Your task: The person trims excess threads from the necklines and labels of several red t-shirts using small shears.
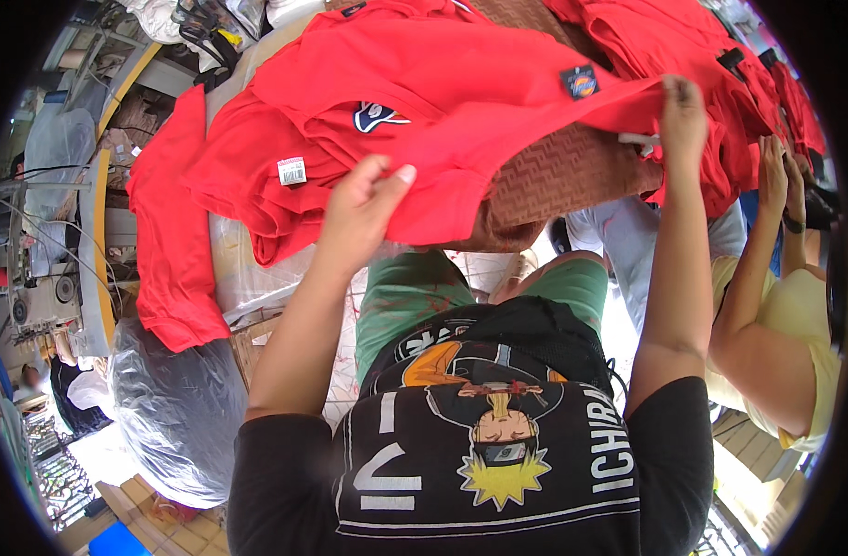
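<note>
A red sweatshirt (442, 176) is spread in front of me, with a long sleeve (169, 222) drooping over the left edge of the pile. My right hand (683, 120) pinches its edge at the right and draws it out taut. At its near left edge, my left hand (361, 208) is closed on the cloth, thumb on top; the fingertips are partly hidden. On the red cloth show a white barcode tag (292, 171), a dark blue and white emblem (376, 116) and a dark label (580, 82).
Brown patterned cloth (572, 176) covers the work surface beneath. More red garments (656, 37) lie at the far right, beside another person's hands (774, 176). A large plastic-wrapped bundle (178, 408) stands low on the left, near a yellow-edged metal frame (101, 241).
</note>
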The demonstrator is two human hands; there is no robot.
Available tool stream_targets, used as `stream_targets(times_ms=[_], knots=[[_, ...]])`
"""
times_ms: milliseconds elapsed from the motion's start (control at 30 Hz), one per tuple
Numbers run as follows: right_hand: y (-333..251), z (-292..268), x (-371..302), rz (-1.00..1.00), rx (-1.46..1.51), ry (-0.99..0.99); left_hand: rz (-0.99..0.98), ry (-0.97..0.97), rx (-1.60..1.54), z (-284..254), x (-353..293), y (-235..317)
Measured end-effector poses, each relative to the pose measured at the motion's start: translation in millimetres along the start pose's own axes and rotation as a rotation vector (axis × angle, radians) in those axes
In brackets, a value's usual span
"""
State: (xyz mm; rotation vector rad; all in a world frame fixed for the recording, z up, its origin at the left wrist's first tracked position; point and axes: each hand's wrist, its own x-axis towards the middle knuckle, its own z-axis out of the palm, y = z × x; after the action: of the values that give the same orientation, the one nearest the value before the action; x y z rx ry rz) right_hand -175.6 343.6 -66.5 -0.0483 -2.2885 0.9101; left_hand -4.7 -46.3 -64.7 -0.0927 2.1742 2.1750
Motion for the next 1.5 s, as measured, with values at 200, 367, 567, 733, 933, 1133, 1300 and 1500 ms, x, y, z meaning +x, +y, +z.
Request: stream_targets(times_ms=[200,367,567,733,933,1133,1300,1500], knots=[[-68.6,-2.0,-63.7,0.346,0.425,-0.243,-0.125,0.010,0.158,2.4,-3.1,-28.0],[-91.3,-11.3,-92.8,0.347,0.330,-0.994,0.205,0.185,0.434,10.1,-7.7,4.0],[-98.0,9.4,-123.1,0.270,0.463,-1.178,0.461,-0.195,0.700,58.1,-13.0,0.3],[-105.0,16.5,-125.1,0.186,0.490,-1.114,0.481,-0.009,0.889,73.6,-3.3,-30.4],[-121.6,17.3,-126.9,0.085,0.550,-0.941,-0.055,-0.135,0.085,49.6,12.5,-22.3],[-124.5,26.7,-124.1,0.107,0.425,-1.000,-0.246,-0.257,-0.265,39.8,13.6,-22.7],[-128.4,27.1,-123.6,0.046,0.371,-0.957,-0.089,-0.219,-0.051,51.1,9.9,-23.3],[-131.2,22.7,-123.7,0.029,0.368,-0.948,-0.019,-0.095,0.135,55.6,10.3,-24.0]])
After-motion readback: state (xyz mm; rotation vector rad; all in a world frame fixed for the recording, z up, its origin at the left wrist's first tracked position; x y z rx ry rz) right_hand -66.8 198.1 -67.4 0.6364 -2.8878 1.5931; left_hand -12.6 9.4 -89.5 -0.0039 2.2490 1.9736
